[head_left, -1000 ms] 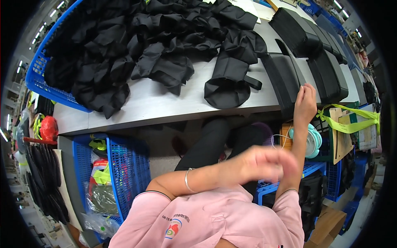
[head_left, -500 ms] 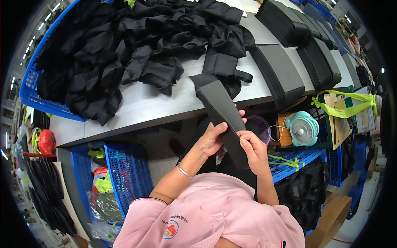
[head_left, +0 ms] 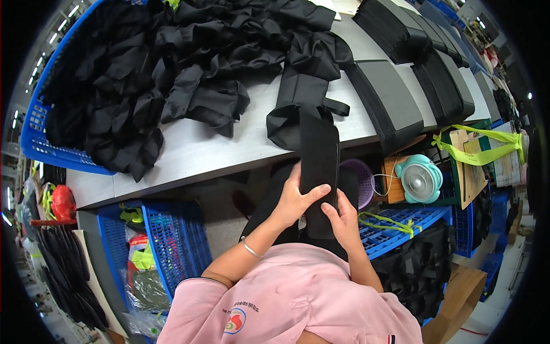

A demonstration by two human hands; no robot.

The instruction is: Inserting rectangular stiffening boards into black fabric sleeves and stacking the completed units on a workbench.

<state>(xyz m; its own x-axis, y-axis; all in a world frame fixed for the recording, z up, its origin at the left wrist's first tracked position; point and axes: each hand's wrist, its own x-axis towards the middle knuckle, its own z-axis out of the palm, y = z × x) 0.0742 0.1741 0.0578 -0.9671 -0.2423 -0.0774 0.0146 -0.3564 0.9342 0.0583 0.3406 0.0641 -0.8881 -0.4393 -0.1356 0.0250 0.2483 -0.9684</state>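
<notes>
Both hands gripped a long flat black fabric panel (head_left: 318, 166) below the table edge.

The panel's lower end was hidden behind the hands and lap, and its black surface blended with the dark trousers beneath. The left hand (head_left: 296, 202) wrapped its left edge, thumb across the face, wrist bent and wearing a thin bracelet; the right hand (head_left: 342, 219) clasped its lower right side, fingers curled. Its top end overlapped the grey table (head_left: 195, 152), just below the heaped black fabric pieces (head_left: 172, 74).
</notes>
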